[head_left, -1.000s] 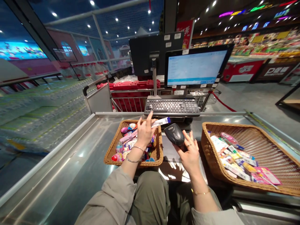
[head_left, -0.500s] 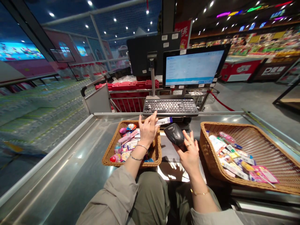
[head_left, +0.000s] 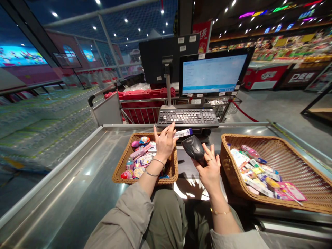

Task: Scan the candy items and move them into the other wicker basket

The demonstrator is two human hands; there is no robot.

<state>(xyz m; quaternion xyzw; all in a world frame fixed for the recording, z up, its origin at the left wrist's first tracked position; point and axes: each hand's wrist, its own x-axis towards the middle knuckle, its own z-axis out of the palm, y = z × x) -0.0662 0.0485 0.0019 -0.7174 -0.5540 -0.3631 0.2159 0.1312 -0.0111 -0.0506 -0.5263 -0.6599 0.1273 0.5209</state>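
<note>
1. we see the left hand raised over the far right corner of the left basket, its fingers closed around one end of a small white and blue box.
2. the box sticks out to the right of the fingers, roughly level, just in front of the keyboard and just above the scanner; we cannot tell whether box and scanner touch.
3. the right hand grips the black scanner from below, palm up, with the fingers spread loosely round its handle. the scanner's head tilts up toward the box.
4. both hands sit between the two wicker baskets on the steel counter.
5. the left basket holds a jumble of small packets, a little bottle and a red-capped tube.
6. the right basket holds flat packets, pink and white, piled along its near left side; the rest of its weave is bare.
7. behind the keyboard stands a lit monitor showing a pale blue screen. a second screen beside it has its dark back turned to us.
8. further back are red crates in a wire cart.
</note>
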